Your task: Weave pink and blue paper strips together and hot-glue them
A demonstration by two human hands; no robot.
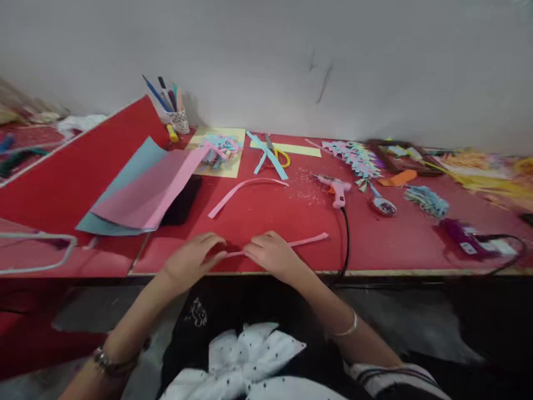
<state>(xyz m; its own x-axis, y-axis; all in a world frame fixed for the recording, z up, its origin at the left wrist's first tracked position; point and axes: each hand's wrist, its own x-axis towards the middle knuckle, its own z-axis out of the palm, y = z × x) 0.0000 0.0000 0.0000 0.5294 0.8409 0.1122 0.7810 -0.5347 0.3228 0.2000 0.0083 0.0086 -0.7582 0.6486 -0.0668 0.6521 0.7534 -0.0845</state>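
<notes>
From where I watch, a plain grey wall (pixel 266 66) backs a red worktop (pixel 250 214) with a worn front edge. At its left stands a tilted red board (pixel 83 161), with a blue sheet (pixel 139 158) and a pink sheet (pixel 133 194) against it. Next along is my left hand (pixel 191 258), fingers curved and partly open, thumb at the near end of a narrow pink paper strip (pixel 310 240); I cannot tell whether it grips. My right hand (pixel 275 255) is closed down on that strip, whose far end lies past it on the worktop, near the front edge. Beyond the hands a curved pink strip (pixel 228 197) lies alone; to the right rests a pink glue gun (pixel 339 191), its black cord (pixel 347 239) running over the edge.

Containers, again from the left: a white patterned cup (pixel 179 121) by the wall holds upright pens (pixel 169 95). A pale yellow sheet (pixel 233 171) bears heaped pink and blue clippings (pixel 220 150). Far right, a dark tray (pixel 389 165) holds pale scraps (pixel 397 150), too blurred to name.
</notes>
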